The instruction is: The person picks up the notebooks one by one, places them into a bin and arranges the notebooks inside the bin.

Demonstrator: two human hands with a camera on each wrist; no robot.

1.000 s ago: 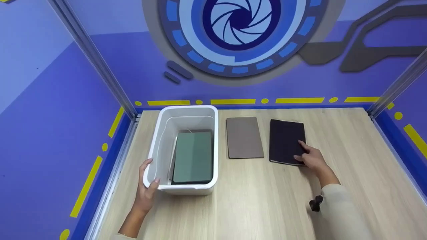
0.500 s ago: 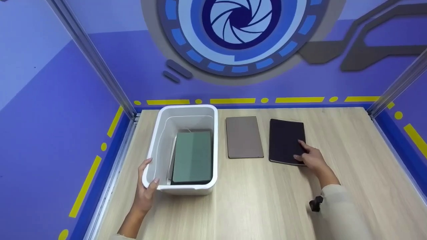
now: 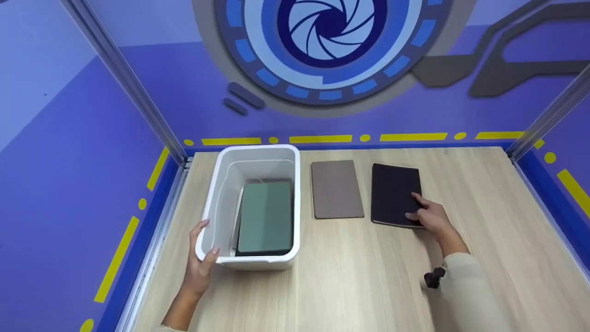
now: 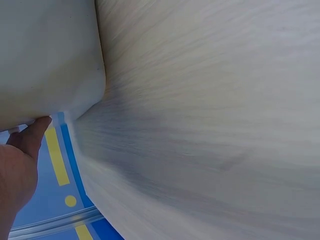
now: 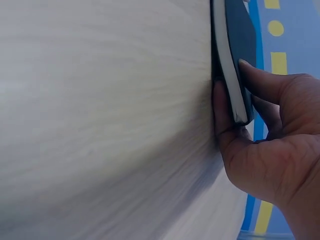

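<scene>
My left hand [image 3: 199, 269] grips the near left corner of a white plastic bin [image 3: 297, 207], thumb over the rim and fingers along the outer side. Inside the bin a green notebook [image 3: 266, 216] lies on top of other books, mostly hidden beneath it. At the right, my right hand [image 3: 433, 216] holds the near right corner of a black notebook [image 3: 394, 193]. The right wrist view shows that notebook's white page edges [image 5: 227, 65], one digit on its cover and another tucked under it, by the tabletop. A taupe notebook [image 3: 337, 189] lies flat between bin and black notebook.
The light wood table [image 3: 350, 276] meets a blue-purple back wall [image 3: 332, 124] just behind the bin and notebooks. Metal-framed side panels stand left and right. A small black clip-like piece [image 3: 434, 277] sits at the right sleeve.
</scene>
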